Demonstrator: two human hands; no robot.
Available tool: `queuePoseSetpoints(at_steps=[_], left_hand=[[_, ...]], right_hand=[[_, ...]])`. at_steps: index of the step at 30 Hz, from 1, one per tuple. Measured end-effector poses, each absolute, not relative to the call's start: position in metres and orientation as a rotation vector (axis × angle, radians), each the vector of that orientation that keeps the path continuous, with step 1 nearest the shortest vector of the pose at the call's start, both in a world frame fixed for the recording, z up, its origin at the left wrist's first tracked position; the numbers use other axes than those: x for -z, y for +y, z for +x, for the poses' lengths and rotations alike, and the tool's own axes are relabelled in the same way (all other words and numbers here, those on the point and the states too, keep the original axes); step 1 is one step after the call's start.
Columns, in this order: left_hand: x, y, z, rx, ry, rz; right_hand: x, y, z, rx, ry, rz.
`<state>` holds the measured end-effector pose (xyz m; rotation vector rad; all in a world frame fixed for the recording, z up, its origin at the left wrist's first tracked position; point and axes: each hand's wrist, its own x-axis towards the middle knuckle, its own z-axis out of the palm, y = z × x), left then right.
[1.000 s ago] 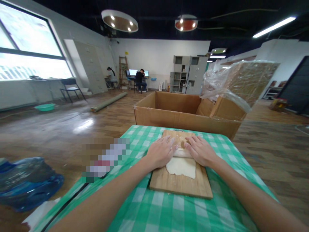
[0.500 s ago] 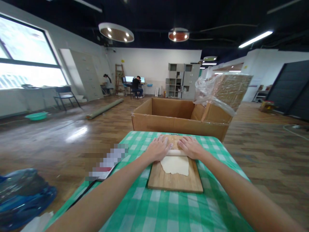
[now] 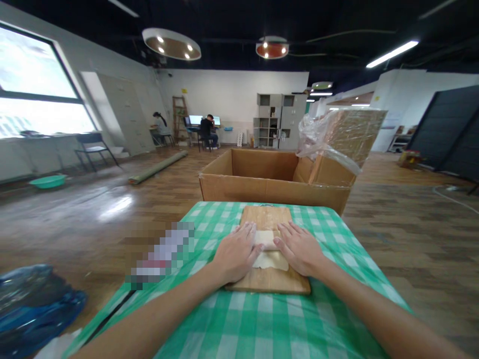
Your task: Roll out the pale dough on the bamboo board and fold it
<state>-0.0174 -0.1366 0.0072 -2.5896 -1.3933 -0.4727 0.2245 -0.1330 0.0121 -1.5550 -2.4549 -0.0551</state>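
A pale rolling pin (image 3: 268,244) lies crosswise over a flat sheet of dough (image 3: 270,261) on a wooden cutting board (image 3: 267,285). My left hand (image 3: 236,252) rests over the pin's left end, fingers stretched forward and thumb pointing inward. Over the right end lies my right hand (image 3: 300,248), its fingers likewise reaching forward across the pin. Both palms press down on it, hiding its ends. The dough's uneven near edge shows on the near side of the pin. Under the board is a green-and-white checked tablecloth (image 3: 239,319).
Beyond the table's far edge stands a large open cardboard box (image 3: 239,188), with plastic-wrapped cardboard (image 3: 350,139) at its right. A blurred-out flat item (image 3: 162,254) lies on the table's left side. Blue plastic bags (image 3: 41,304) sit on the floor at left. Two people sit far back.
Both hands have drawn the rolling pin nearer to me over the dough. More of the board's far end shows, and less dough on the near side. The camera view has shifted slightly.
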Motion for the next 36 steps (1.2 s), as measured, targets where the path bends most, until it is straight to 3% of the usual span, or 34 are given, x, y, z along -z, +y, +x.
queuePoseSetpoints(at_steps=[7, 18, 23, 28, 36], left_hand=[[-0.013, -0.118, -0.014, 0.356, -1.495, -2.568], [-0.025, -0.063, -0.006, 0.183, -1.422, -2.520], [-0.022, -0.062, -0.008, 0.094, -1.304, -2.511], [-0.016, -0.068, -0.007, 0.226, -1.401, -2.475], [-0.012, -0.088, -0.008, 0.299, -1.522, -2.481]], right_hand=[[-0.010, -0.108, 0.225, 0.066, -2.493, -1.452], [-0.005, -0.036, 0.232, 0.511, -2.765, -1.255], [-0.002, -0.042, 0.233, 0.382, -2.633, -1.327], [0.000, -0.059, 0.231, 0.205, -2.438, -1.443], [-0.003, -0.080, 0.224, 0.170, -2.348, -1.527]])
